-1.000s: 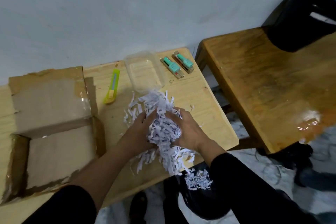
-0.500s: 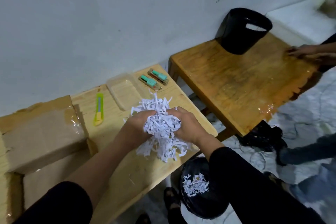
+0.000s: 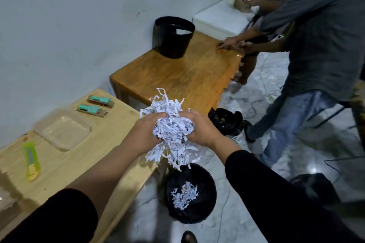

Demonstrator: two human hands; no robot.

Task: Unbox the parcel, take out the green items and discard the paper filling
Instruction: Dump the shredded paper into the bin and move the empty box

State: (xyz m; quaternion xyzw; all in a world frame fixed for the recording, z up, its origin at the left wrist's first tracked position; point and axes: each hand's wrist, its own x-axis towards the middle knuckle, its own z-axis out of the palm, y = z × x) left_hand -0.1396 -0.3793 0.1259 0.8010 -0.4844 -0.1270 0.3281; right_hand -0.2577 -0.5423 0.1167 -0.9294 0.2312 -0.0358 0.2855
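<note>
While hands (image 3: 173,130) clutch shreds (image 3: 171,124), bin (image 3: 190,193) below.

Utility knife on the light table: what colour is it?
The utility knife is lime green with a yellow end, seen in the head view.

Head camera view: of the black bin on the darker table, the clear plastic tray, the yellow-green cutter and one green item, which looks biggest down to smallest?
1. Black bin
2. Clear plastic tray
3. Yellow-green cutter
4. Green item

The cutter lies nearer the camera, so its lead over the green item is unsure.

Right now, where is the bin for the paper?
On the floor, lower centre of the head view: the black bin sits beside the table's right end, below the shredded paper.
</note>
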